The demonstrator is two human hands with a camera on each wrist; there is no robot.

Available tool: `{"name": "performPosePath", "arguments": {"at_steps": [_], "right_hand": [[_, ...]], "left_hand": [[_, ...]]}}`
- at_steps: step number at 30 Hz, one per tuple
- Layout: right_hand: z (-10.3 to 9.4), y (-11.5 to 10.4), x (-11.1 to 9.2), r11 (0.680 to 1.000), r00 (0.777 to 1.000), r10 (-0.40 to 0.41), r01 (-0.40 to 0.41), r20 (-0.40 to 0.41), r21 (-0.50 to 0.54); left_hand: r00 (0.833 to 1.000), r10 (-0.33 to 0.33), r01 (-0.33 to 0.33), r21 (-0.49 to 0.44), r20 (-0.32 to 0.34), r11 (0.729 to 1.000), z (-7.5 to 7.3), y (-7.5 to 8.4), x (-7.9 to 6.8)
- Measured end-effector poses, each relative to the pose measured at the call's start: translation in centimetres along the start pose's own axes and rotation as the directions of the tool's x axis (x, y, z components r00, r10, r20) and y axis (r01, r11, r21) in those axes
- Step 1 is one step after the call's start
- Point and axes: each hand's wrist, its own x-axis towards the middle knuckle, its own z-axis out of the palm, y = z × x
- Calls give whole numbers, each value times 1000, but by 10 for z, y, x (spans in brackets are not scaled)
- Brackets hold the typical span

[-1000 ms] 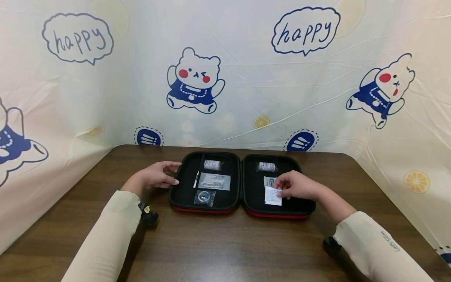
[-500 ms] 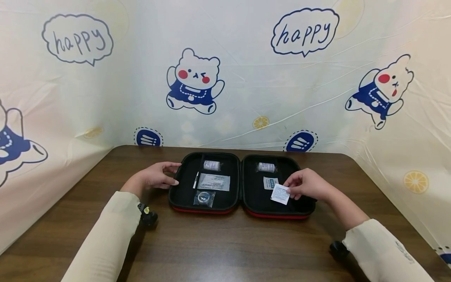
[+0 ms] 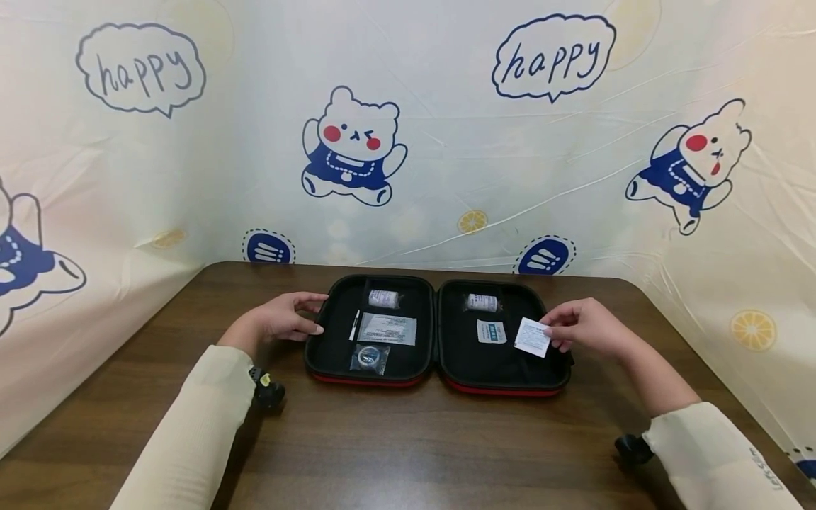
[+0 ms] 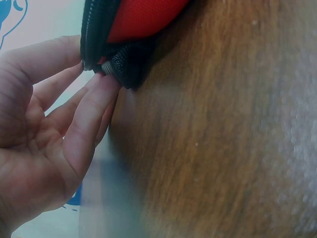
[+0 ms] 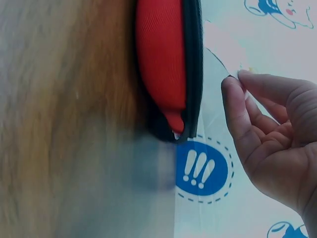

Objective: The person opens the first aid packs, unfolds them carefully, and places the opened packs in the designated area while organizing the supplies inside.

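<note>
An open black-lined first-aid case [image 3: 459, 365] with a red shell [image 5: 161, 54] lies on the table. My left hand [image 3: 290, 316] grips its left edge; in the left wrist view the thumb [image 4: 91, 114] lies against a black fabric loop [image 4: 131, 64] and the index finger reaches the zipper. Between thumb and fingertips, my right hand [image 3: 586, 326] pinches a corner of a small white printed sachet [image 3: 532, 338], held over the right half of the case. Another sachet [image 3: 491, 331], with a blue patch, lies in that half, below a wrapped bandage roll [image 3: 482, 302].
The case's left half holds a second wrapped roll [image 3: 384, 298], a thin white stick-like tool [image 3: 354, 326], a flat printed packet [image 3: 387, 329] and a bagged ring-shaped roll [image 3: 370, 358]. Behind the wooden table [image 3: 382, 446] hangs a printed cloth [image 3: 433, 142].
My right hand has lifted the white sachet off the other one and carried it right, toward the case's right edge. The left hand has stayed put.
</note>
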Motion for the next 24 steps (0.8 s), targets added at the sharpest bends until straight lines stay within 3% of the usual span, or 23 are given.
{"name": "performPosePath", "arguments": {"at_steps": [12, 24], "right_hand": [[1, 9, -3, 997, 998, 64, -63, 19, -48], [8, -1, 1, 987, 984, 160, -157, 78, -35]], "left_hand": [[1000, 6, -6, 0, 4, 1000, -1, -2, 2], [1000, 3, -3, -6, 2, 1000, 0, -2, 2]]}}
